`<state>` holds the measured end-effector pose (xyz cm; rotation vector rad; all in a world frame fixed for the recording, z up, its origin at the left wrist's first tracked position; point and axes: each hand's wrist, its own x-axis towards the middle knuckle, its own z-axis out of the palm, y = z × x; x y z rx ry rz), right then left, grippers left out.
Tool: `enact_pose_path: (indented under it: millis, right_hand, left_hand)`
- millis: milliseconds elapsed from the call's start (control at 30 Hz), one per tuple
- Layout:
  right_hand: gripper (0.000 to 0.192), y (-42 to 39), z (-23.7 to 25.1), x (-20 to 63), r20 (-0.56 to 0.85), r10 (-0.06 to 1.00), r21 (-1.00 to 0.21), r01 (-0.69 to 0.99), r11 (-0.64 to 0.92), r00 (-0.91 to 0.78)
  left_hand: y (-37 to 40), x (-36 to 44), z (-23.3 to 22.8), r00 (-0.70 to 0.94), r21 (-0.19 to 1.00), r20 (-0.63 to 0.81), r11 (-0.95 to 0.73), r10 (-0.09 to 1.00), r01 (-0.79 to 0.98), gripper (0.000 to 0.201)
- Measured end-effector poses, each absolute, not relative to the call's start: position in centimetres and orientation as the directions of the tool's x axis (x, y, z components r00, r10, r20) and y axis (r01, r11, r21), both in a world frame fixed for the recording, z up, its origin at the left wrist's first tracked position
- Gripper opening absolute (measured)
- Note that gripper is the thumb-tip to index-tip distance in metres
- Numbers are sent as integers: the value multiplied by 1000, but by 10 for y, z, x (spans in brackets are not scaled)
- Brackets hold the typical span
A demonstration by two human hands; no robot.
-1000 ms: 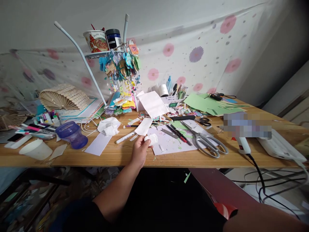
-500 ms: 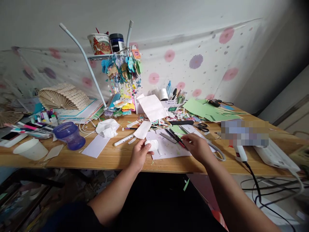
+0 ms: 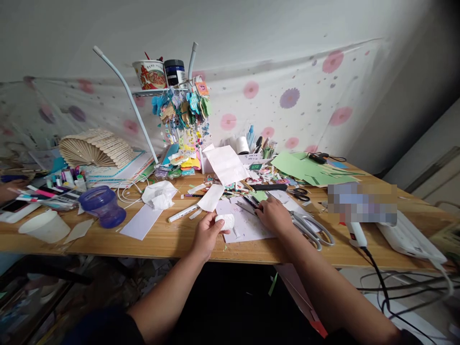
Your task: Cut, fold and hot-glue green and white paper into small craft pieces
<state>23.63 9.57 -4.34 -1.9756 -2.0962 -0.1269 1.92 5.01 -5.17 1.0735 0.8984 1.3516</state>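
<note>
My left hand (image 3: 207, 233) pinches a small white pad (image 3: 225, 223) with a rounded edge and textured surface, above the front of the table. My right hand (image 3: 275, 215) is palm down with its fingers curled over dark pens (image 3: 250, 201) on a white sheet (image 3: 247, 230). Its fingertips are partly hidden, and I cannot make out what they grip. A flat grey blade-like piece (image 3: 244, 208) lies just left of those fingers. Large grey-handled scissors (image 3: 314, 227) rest right of that hand, partly covered by the wrist.
Crumpled tissue (image 3: 160, 194), a purple cup (image 3: 102, 205) and a white tub (image 3: 45, 226) stand left on the wooden table (image 3: 201, 249). Green paper (image 3: 309, 167) lies at the back right. A white corded tool (image 3: 357, 235) sits right. Another person's hand (image 3: 10, 190) shows at the left edge.
My right hand has moved left and down over the pens, uncovering the grey scissors handles. My left hand still holds the white pad in nearly the same place. Another person's hand has appeared far left.
</note>
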Motion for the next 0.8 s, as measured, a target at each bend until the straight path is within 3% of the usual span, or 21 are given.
enact_pose_path:
  millis: [167,300,433,633,800]
  right_hand:
    - [19,89,-48,238,238,971,-161,986,45,-6]
    - [18,86,-49,236,303,952,-155,983,96,-45]
    - [20,86,-49,235,352,936,-147,988,47,8]
    - [24,86,-45,238,344,939,-196,977,78,-6]
    - [30,125,-24,239,251,967,-254,961,111,-45]
  left_hand:
    - [49,19,-52,67,960,95,-73,993,-272,27]
    - [48,18,-54,100,967,106,-79,989,-242,24]
    - [49,15,-55,116,968,115,-86,987,-235,23]
    - [48,15,-53,129,965,111,-76,985,-252,26]
    - [47,16,-52,101,957,97,-65,990,-283,30]
